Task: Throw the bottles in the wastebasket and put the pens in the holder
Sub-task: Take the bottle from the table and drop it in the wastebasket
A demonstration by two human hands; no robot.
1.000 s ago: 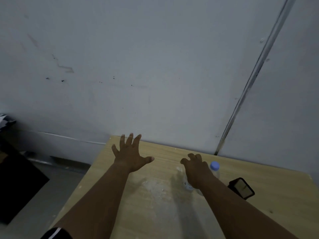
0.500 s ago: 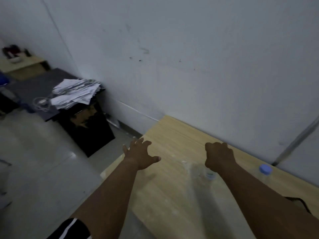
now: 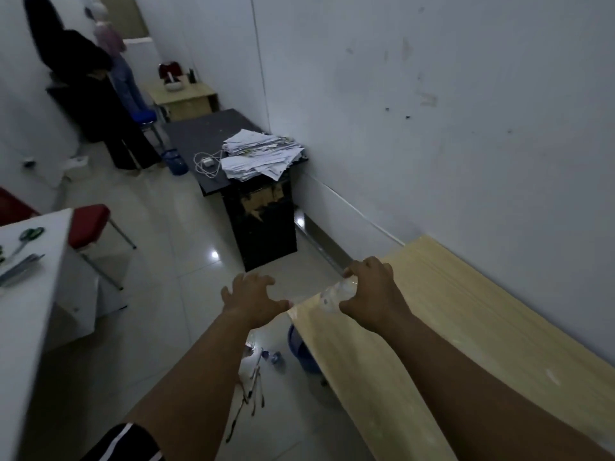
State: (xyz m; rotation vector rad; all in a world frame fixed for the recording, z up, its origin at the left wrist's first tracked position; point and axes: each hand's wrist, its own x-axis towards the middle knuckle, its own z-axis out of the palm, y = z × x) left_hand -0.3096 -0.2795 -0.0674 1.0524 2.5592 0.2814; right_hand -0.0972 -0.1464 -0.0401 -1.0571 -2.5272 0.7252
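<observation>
The right hand (image 3: pixel 372 294) grips a clear bottle (image 3: pixel 336 292) over the wooden table's (image 3: pixel 466 327) left end. The left hand (image 3: pixel 254 299) hovers beside it — empty, fingers spread.

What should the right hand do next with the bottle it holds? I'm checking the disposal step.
Probably carry the clear bottle down past the end of the wooden table toward the blue wastebasket and drop it in. The right hand grips it at the table's end, the basket's rim shows just below that edge, and the left hand hangs open and empty.
</observation>
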